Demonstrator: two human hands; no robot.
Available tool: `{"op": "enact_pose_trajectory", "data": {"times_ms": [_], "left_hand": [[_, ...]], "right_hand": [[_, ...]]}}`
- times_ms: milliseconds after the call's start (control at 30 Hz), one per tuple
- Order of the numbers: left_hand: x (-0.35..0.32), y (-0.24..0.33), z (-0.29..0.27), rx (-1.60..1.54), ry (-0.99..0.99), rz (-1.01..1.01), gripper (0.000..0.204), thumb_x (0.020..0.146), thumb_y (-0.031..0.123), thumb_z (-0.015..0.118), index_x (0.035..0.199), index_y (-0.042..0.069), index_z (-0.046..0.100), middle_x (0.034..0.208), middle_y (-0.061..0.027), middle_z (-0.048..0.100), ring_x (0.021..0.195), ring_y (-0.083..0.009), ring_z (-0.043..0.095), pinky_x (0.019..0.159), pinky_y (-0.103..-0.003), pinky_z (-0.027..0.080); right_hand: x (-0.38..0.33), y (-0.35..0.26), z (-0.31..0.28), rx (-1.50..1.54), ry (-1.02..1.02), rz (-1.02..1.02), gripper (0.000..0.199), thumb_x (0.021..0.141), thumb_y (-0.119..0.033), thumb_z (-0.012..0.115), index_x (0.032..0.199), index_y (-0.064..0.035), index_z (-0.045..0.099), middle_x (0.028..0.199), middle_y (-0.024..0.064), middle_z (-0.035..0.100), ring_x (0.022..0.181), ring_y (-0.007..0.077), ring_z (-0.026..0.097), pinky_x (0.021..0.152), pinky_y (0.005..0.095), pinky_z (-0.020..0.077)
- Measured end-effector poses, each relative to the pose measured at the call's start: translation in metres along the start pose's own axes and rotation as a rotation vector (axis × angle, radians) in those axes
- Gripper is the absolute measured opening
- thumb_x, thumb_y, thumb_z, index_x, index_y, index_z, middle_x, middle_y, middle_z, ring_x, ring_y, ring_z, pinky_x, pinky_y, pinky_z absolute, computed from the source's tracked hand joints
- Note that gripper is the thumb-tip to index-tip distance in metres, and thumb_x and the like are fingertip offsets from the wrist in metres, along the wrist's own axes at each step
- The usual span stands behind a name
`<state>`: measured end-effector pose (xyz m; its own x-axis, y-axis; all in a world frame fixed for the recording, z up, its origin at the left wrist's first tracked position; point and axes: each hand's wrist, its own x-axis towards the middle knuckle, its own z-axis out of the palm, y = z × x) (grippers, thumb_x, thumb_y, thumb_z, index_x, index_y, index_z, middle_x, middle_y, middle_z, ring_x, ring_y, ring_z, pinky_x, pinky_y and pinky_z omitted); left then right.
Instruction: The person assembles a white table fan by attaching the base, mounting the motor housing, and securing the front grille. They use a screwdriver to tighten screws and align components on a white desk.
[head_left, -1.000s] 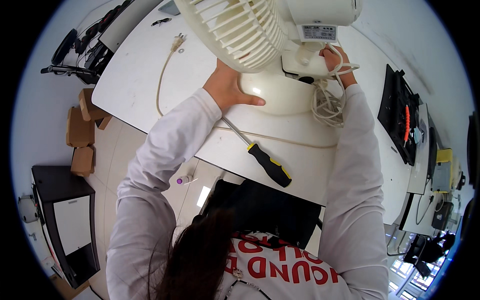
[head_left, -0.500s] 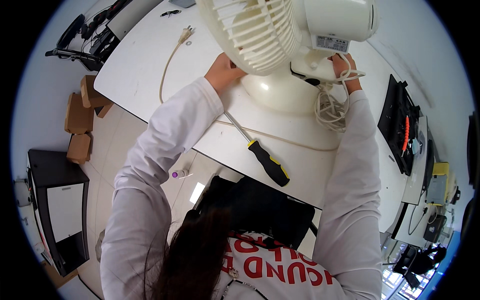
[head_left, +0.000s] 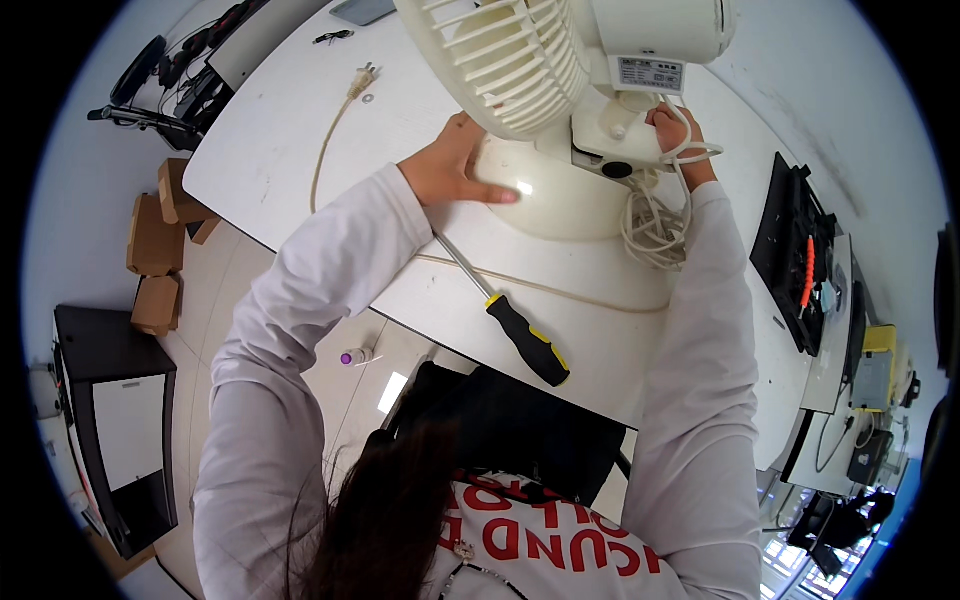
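Desk fan [head_left: 560,70], cream, stands on the white table [head_left: 300,110]. Compared with a second ago it sits larger and higher in view, so the head has come closer; the left hand [head_left: 455,165] has slid from flat on top of the fan's round base to its left flank. Reads as steadying the fan while the right hand works behind it.

Left hand: forearm in from the lower left, palm against the base, fingers spread and pointing right. Pressing, not closed round anything.

Right hand [head_left: 675,135]: arm straight up the right side, fingers curled on the cord [head_left: 650,225] at the fan's neck, a loop over the knuckles; clenched on that cord. The rest of the cord lies coiled just right of the base.

Screwdriver [head_left: 505,315], black and yellow handle, lies untouched below the base, tip toward the left wrist. The plug [head_left: 362,78] rests well left of the fan
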<state>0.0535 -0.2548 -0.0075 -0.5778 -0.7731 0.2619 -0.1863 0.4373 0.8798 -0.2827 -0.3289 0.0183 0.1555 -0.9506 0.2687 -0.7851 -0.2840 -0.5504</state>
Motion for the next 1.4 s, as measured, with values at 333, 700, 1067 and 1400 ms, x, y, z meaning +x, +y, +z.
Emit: {"op": "enact_pose_trajectory", "data": {"times_ms": [333,700,1067,1400], "left_hand": [[0.010,0.015,0.001,0.103,0.019,0.095,0.112,0.048,0.034,0.087,0.138,0.006,0.027,0.139,-0.0173,0.027,0.129,-0.0360,0.024,0.108,-0.042,0.021],[-0.004,0.007,0.004,-0.027,0.108,0.000,0.101,0.056,0.036,0.083,0.137,0.006,0.031,0.142,-0.0186,0.026,0.134,-0.0364,0.014,0.108,-0.045,0.019],[0.018,0.012,0.021,0.042,0.029,0.006,0.097,0.063,0.040,0.079,0.139,0.010,0.028,0.145,-0.0200,0.018,0.133,-0.0389,0.012,0.108,-0.047,0.019],[0.019,0.015,0.026,0.126,0.069,0.065,0.092,0.063,0.038,0.080,0.136,0.007,0.033,0.141,-0.0183,0.026,0.130,-0.0360,0.022,0.107,-0.045,0.022]], "right_hand": [[-0.002,0.002,0.001,-0.059,0.026,-0.042,0.023,0.078,-0.018,0.043,0.073,-0.0032,0.060,0.069,0.0183,0.060,0.063,0.0300,0.058,0.063,0.0375,0.0447],[0.003,-0.005,-0.001,-0.077,-0.133,0.052,0.021,0.084,-0.016,0.044,0.077,-0.0026,0.058,0.078,0.0098,0.061,0.069,0.0225,0.056,0.069,0.0313,0.0448],[0.004,0.015,0.006,0.032,-0.006,-0.126,0.022,0.077,-0.016,0.043,0.070,-0.0010,0.057,0.070,0.0151,0.059,0.066,0.0278,0.055,0.065,0.0348,0.0420],[0.000,0.009,0.006,-0.187,0.006,-0.093,0.022,0.078,-0.018,0.047,0.073,-0.0001,0.059,0.073,0.0162,0.062,0.068,0.0302,0.059,0.064,0.0353,0.0443]]}}
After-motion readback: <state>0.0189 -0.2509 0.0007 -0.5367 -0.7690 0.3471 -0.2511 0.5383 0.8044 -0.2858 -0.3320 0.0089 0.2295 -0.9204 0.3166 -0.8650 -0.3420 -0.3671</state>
